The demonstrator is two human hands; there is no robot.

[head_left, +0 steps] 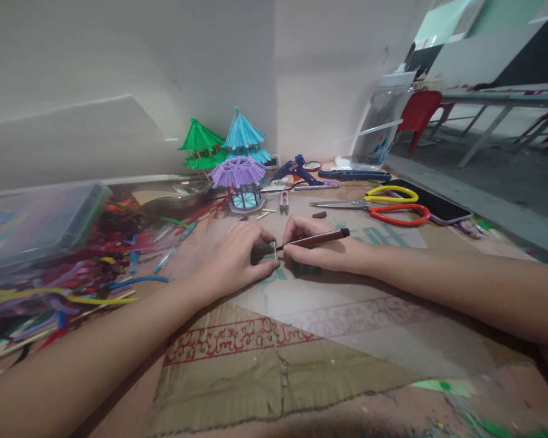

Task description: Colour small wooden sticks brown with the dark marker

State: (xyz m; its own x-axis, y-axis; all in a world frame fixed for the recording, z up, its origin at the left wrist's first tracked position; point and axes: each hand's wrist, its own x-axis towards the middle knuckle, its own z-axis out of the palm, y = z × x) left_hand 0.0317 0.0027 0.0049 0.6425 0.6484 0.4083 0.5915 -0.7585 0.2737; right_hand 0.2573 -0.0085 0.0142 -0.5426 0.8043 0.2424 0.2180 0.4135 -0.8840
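Observation:
Between thumb and forefinger, my left hand (244,252) pinches a short thin wooden stick (276,251) by its two ends. My right hand (311,243) grips a brown marker pen (322,238), its dark tip touching or very near the stick. A small dark brown piece, perhaps the pen's cap (319,215), lies just beyond the right hand. Both hands are over a printed cardboard sheet (237,377). Behind them stands a small purple-roofed pavilion model (238,176), with short stick pieces (265,215) beside it.
Yellow-and-red-handled scissors (383,204), a phone (432,201), small snips (284,202) and a blue glue gun (296,170) lie at the back and right. Green (201,143) and blue (244,137) roofs stand behind. Coloured craft strips (68,295) and a plastic box (41,222) crowd the left.

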